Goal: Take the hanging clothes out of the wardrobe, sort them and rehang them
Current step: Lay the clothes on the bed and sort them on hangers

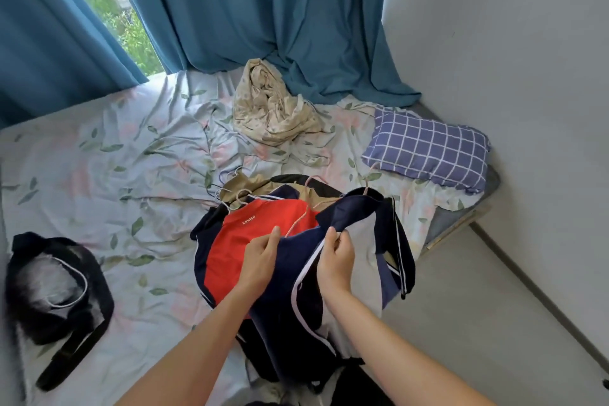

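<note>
At frame centre my left hand [260, 255] and right hand [336, 252] pinch the navy jacket [286, 277]; I should lift it free of the pile's hangers [298, 221].

Bed [99, 158], floral sheet: clothes pile [263, 240], black garment [56, 287], beige cloth [273, 108], checked pillow [428, 148].
</note>
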A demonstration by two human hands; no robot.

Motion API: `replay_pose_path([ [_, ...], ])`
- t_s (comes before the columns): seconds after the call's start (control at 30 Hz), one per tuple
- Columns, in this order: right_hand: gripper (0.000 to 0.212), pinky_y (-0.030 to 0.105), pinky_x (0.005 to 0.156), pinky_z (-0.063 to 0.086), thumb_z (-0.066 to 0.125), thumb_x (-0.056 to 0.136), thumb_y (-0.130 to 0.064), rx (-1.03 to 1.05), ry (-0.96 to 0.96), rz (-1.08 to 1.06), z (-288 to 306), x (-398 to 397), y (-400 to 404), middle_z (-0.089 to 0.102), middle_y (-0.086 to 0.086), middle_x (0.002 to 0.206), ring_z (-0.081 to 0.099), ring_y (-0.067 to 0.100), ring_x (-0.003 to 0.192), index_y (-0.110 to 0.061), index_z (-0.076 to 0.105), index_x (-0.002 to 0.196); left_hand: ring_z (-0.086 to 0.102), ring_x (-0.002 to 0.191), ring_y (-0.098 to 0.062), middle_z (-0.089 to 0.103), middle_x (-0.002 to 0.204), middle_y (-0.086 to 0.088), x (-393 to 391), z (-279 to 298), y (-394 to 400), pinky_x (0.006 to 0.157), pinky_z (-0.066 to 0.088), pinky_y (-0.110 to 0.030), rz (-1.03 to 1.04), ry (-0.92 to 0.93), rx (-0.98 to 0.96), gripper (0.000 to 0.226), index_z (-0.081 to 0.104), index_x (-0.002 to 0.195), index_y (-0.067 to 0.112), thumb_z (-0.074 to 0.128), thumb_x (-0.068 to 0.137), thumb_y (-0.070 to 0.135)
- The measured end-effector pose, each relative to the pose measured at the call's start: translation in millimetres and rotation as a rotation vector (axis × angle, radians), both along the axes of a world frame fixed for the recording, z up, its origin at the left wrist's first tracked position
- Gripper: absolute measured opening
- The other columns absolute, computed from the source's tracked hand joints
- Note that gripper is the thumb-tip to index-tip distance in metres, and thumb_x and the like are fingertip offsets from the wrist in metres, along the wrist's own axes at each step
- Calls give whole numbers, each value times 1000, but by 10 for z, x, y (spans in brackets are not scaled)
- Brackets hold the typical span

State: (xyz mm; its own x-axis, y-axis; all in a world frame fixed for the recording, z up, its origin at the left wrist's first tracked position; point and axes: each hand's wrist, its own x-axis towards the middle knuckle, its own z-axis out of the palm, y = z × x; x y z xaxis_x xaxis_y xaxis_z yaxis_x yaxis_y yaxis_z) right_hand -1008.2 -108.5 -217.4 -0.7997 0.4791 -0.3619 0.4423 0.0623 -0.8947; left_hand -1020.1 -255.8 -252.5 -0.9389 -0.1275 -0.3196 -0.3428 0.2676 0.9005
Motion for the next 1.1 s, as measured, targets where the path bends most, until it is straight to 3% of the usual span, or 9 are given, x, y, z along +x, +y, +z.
replay_pose_path([
  [0.1,31,20,66,42,42,111,-29,-16,-15,107,-145,-466,-208,63,0,82,59,9,77,-10,55,91,44,57,-9,51,61,11,-288,-33,-300,62,35,-32,110,-41,-21,70,55,61,4,44,107,56],
  [0.17,30,28,70,41,43,111,-31,-21,10,191,-260,-770,-396,64,0,83,59,8,76,-12,53,90,67,75,-11,76,77,6,-486,-181,-568,79,49,-28,209,-90,13,66,77,73,15,40,109,56],
  [0.27,28,25,66,41,45,111,-29,-45,28,317,-514,-1181,-702,62,-3,80,59,1,71,-12,52,89,73,90,-33,80,91,-14,-762,-483,-900,91,51,-45,264,-139,111,78,83,87,14,38,97,78],
  [0.33,26,23,70,53,46,110,-31,-109,-25,463,-840,-1436,-899,61,-5,79,62,0,71,-15,51,90,73,85,-26,80,88,-11,-967,-742,-1074,87,50,-43,314,-119,86,72,82,92,10,35,106,62],
  [0.4,18,45,89,58,49,107,-36,-147,-112,688,-1270,-1627,-1006,66,-3,91,68,16,89,-24,53,94,69,82,-14,76,85,0,-1122,-1022,-1296,88,50,-41,446,-105,25,55,79,101,13,35,112,45],
  [0.5,13,34,94,50,53,106,-33,2,-165,995,-1934,-1757,-763,66,-4,113,62,16,102,-25,58,114,64,111,-30,70,106,-8,-1048,-1581,-1648,103,46,-50,542,-157,-180,37,70,114,23,40,107,44],
  [0.6,17,30,94,48,52,103,-26,157,-146,1081,-2420,-1859,-215,64,-8,116,60,11,106,-24,59,118,64,112,-34,68,109,-8,-752,-2118,-1698,95,46,-46,366,-223,-393,20,69,114,17,50,111,22],
  [0.87,34,44,105,40,55,100,-22,758,-3,1144,-3214,-3041,523,57,7,132,47,35,125,-19,57,134,50,133,-34,57,137,-13,-864,-2884,-1583,110,43,-50,147,-360,-621,50,51,149,18,51,107,44],
  [1.1,38,51,100,44,54,104,-38,956,-112,1212,-3501,-3554,485,51,9,135,44,37,128,-20,49,137,60,108,-31,65,113,-7,-1424,-2987,-1601,85,46,-44,291,-237,-652,26,62,114,16,61,103,39],
])
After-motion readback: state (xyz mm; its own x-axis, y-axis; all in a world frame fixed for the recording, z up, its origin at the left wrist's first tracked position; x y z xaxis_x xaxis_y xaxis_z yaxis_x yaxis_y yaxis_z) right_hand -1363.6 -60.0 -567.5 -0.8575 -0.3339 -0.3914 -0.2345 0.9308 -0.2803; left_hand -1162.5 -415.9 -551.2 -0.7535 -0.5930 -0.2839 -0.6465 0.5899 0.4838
